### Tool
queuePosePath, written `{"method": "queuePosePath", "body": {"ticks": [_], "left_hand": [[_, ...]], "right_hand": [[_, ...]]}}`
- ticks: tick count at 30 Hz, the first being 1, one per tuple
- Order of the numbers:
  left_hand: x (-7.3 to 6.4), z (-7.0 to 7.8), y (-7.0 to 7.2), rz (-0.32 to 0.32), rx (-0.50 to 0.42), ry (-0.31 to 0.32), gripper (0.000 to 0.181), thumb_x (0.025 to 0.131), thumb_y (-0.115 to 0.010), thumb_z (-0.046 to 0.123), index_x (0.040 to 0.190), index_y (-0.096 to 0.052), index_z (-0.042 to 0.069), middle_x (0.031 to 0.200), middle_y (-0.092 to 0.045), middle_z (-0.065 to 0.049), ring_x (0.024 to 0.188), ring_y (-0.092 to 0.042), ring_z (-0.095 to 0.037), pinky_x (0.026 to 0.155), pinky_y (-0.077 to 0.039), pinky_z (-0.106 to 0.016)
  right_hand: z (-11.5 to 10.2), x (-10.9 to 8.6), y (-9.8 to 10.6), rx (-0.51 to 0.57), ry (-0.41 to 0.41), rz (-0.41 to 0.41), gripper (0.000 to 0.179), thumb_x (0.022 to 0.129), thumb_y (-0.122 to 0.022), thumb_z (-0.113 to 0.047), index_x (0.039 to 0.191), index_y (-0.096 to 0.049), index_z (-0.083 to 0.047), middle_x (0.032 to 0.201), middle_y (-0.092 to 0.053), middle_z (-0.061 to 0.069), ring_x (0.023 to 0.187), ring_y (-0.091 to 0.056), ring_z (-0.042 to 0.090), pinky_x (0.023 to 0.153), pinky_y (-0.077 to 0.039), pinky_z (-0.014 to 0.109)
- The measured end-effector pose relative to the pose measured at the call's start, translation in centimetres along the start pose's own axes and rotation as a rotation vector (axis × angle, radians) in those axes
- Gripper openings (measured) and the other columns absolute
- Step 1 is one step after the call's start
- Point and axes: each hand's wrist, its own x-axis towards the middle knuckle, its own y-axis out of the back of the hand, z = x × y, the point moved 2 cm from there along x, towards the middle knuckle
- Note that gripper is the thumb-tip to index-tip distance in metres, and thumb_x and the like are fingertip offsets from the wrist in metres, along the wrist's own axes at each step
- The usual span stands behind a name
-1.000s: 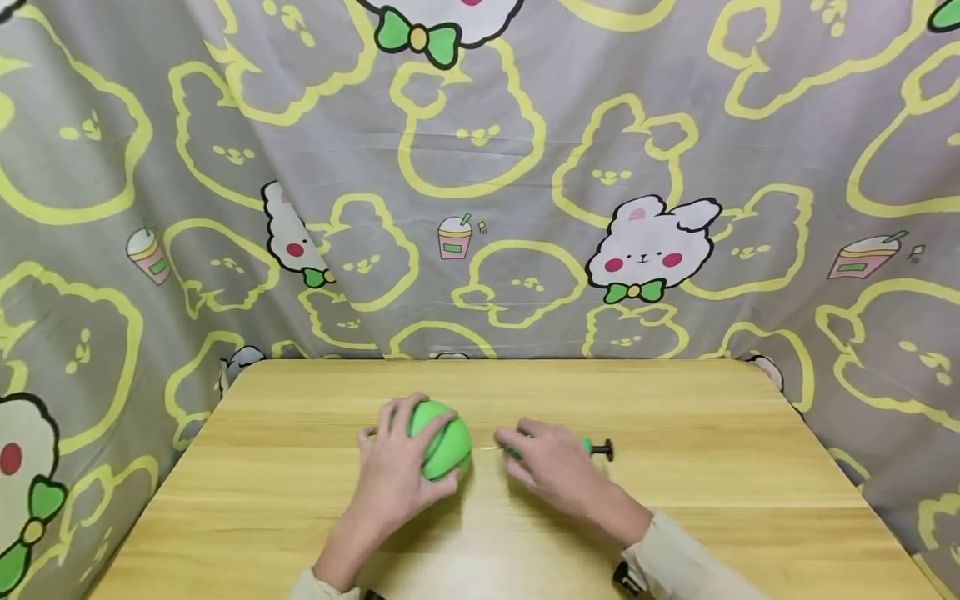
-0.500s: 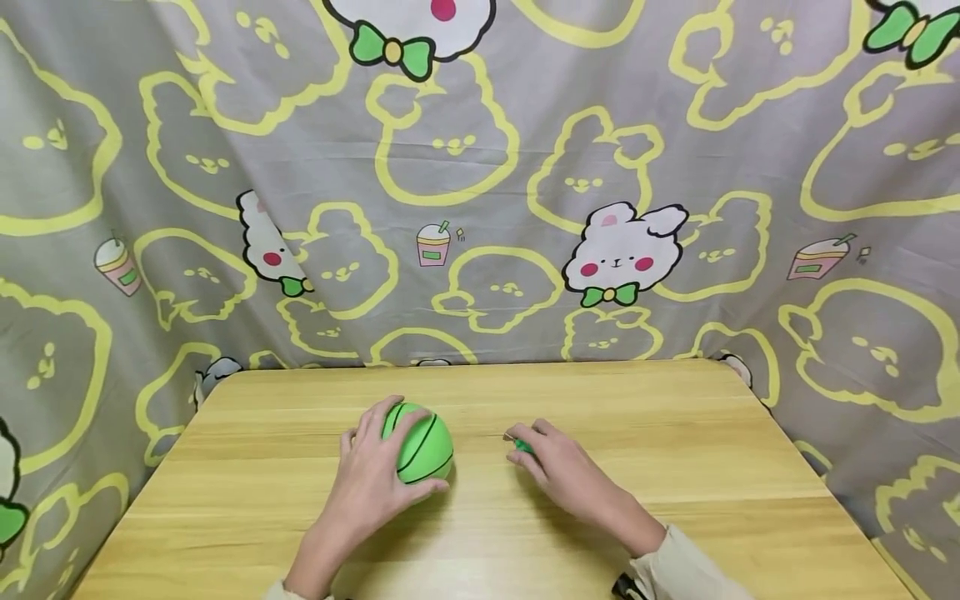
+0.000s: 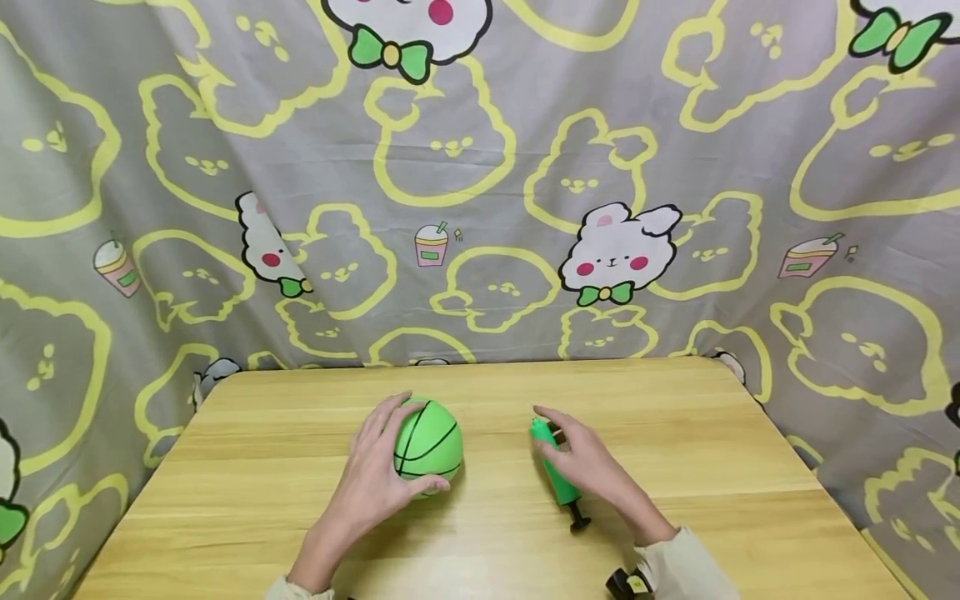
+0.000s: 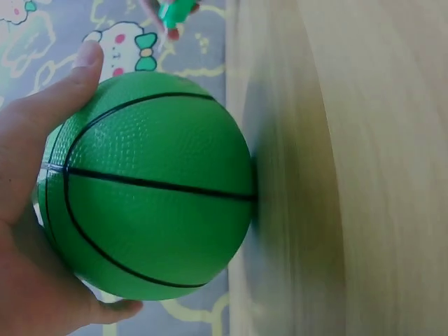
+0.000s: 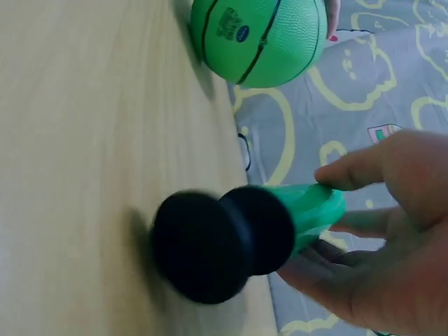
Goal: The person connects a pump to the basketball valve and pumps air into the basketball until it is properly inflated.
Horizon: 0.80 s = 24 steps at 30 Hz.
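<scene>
A green ball (image 3: 431, 446) with black basketball lines rests on the wooden table. My left hand (image 3: 378, 467) holds it from the left side, thumb at the front and fingers over the far side; the left wrist view shows the ball (image 4: 154, 189) against the palm. To the right, my right hand (image 3: 588, 458) holds a small green hand pump (image 3: 557, 467) between thumb and fingers. The pump's black handle (image 3: 577, 518) points toward me, its tip away. In the right wrist view that black handle (image 5: 199, 245) is close to the camera and partly covers the green barrel (image 5: 308, 206).
The table (image 3: 480, 550) ends at a grey curtain (image 3: 480, 200) printed with yellow outlines and white rabbits. A black band with a small device (image 3: 628, 583) sits by the right sleeve (image 3: 682, 567).
The pump has turned in my right hand: its handle pointed right and now points toward me. The ball's lines show it has rolled slightly under my left hand. The view has shifted right.
</scene>
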Motion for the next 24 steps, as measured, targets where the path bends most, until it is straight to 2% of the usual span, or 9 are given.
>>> {"method": "queuePosePath", "body": {"ticks": [2, 4, 7, 11, 16, 20, 24], "left_hand": [[-0.1, 0.1, -0.2, 0.006, -0.005, -0.003, 0.103, 0.056, -0.098, 0.052, 0.146, -0.053, 0.028, 0.158, -0.036, -0.011, 0.141, -0.036, -0.039, 0.103, -0.037, -0.07], [-0.1, 0.3, -0.5, 0.011, -0.014, -0.006, 0.101, 0.058, -0.098, 0.051, 0.146, -0.054, 0.032, 0.157, -0.034, -0.012, 0.139, -0.036, -0.04, 0.098, -0.04, -0.072], [-0.2, 0.6, -0.9, 0.004, -0.048, -0.022, 0.101, 0.058, -0.099, 0.047, 0.147, -0.052, 0.033, 0.156, -0.035, -0.012, 0.138, -0.037, -0.04, 0.095, -0.044, -0.071], [-0.4, 0.9, -1.5, -0.018, -0.116, -0.048, 0.106, 0.056, -0.101, 0.041, 0.148, -0.051, 0.033, 0.16, -0.031, -0.011, 0.143, -0.034, -0.041, 0.096, -0.044, -0.07], [-0.5, 1.1, -1.8, -0.021, -0.111, -0.081, 0.107, 0.055, -0.102, 0.041, 0.149, -0.05, 0.033, 0.159, -0.032, -0.011, 0.143, -0.034, -0.041, 0.098, -0.042, -0.071], [-0.5, 1.0, -1.7, -0.006, -0.077, -0.093, 0.106, 0.055, -0.101, 0.041, 0.148, -0.051, 0.031, 0.16, -0.034, -0.011, 0.144, -0.034, -0.039, 0.1, -0.039, -0.073], [-0.6, 0.7, -1.4, 0.009, -0.058, -0.076, 0.106, 0.056, -0.101, 0.041, 0.149, -0.051, 0.033, 0.16, -0.032, -0.013, 0.142, -0.035, -0.042, 0.097, -0.042, -0.072]], "right_hand": [[0.2, 0.0, -0.1, 0.012, -0.007, 0.048, 0.048, 0.096, -0.071, -0.014, 0.142, -0.058, -0.007, 0.107, -0.067, 0.007, 0.085, -0.062, 0.014, 0.071, -0.052, 0.033], [0.4, 0.0, -0.2, 0.005, -0.018, 0.087, 0.044, 0.094, -0.075, -0.016, 0.136, -0.061, -0.009, 0.102, -0.068, 0.006, 0.079, -0.063, 0.014, 0.066, -0.053, 0.033], [0.9, -0.1, -0.6, -0.045, -0.043, 0.132, 0.039, 0.093, -0.077, -0.02, 0.128, -0.064, -0.01, 0.097, -0.069, 0.004, 0.075, -0.063, 0.011, 0.06, -0.051, 0.031], [1.4, -0.4, -1.0, -0.139, -0.038, 0.155, 0.034, 0.093, -0.077, -0.022, 0.123, -0.065, -0.011, 0.091, -0.069, 0.002, 0.072, -0.061, 0.009, 0.057, -0.049, 0.029], [1.4, -0.6, -1.5, -0.242, 0.015, 0.164, 0.029, 0.093, -0.077, -0.02, 0.119, -0.069, -0.011, 0.083, -0.065, -0.002, 0.067, -0.053, 0.01, 0.055, -0.043, 0.028], [1.0, -0.3, -2.0, -0.296, 0.049, 0.176, 0.026, 0.092, -0.078, -0.018, 0.116, -0.07, -0.014, 0.089, -0.064, 0.001, 0.071, -0.052, 0.013, 0.056, -0.043, 0.03], [0.6, 0.0, -2.4, -0.34, 0.082, 0.197, 0.015, 0.092, -0.078, -0.017, 0.104, -0.07, -0.017, 0.099, -0.065, 0.007, 0.071, -0.053, 0.016, 0.055, -0.044, 0.03]]}}
